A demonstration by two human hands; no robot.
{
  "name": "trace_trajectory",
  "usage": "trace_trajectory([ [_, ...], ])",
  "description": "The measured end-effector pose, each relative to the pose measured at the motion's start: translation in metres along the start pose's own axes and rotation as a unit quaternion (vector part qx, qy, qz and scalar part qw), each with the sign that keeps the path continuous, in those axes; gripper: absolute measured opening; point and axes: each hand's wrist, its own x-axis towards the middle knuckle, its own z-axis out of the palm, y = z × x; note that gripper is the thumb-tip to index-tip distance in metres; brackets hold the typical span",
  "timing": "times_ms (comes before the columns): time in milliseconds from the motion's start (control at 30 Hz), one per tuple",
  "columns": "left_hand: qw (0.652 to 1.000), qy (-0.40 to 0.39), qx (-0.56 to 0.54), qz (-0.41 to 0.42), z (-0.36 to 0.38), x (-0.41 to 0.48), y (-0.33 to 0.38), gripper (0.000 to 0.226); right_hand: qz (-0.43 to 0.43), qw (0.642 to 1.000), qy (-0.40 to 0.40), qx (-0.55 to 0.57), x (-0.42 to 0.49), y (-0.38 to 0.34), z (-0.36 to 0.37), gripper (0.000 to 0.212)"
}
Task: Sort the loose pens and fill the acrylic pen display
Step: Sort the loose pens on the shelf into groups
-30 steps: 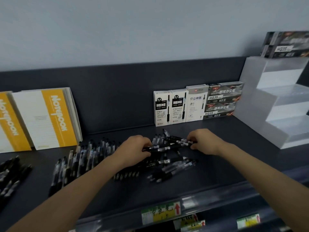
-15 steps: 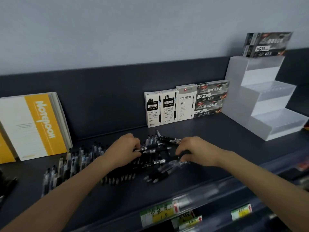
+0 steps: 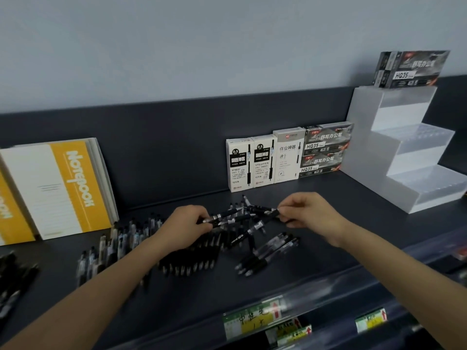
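Dark grey shop shelf (image 3: 316, 198) w/ a raised back panel, pale wall above; all work is seen on this one surface.

Sorting is judged approx. half done. A tidy row of black-barrelled pens (image 3: 192, 258) is laid side by side at centre, partly hidden under the left forearm, and a second row of clear-barrelled pens (image 3: 113, 246) is lined up to its left. More dark pens are glimpsed at the far left edge, too blurred to count. An unsorted heap of mixed black and clear pens (image 3: 262, 238) is left crossing at odd angles between and just below the hands.

The left hand (image 3: 187, 229) is closed round one end of a small bundle of black pens (image 3: 240, 214); the right hand (image 3: 309, 210) is pinched w/ fingertips on the other end, so the bundle is held between both, just above the heap.

Filling has not been started, as far as can be seen: the frosted acrylic three-step pen display (image 3: 409, 157) stands well apart at the right, its lower two tiers showing no pens; only a dark HQ35 pen box (image 3: 412, 69) is set on its top. Boxed pen packs (image 3: 285, 157) against the back panel and yellow-and-white notebooks (image 3: 60, 188) at the left appear untouched.

Left to do: heap cleared, then every tier loaded.
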Motion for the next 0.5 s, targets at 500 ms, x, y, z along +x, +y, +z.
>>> trace_trajectory([
  [500, 0.967, 0.013, -0.220, -0.130, -0.001, -0.008, 0.002, 0.013, 0.098, 0.961, 0.039, 0.256, 0.006, -0.023, 0.026, 0.007],
])
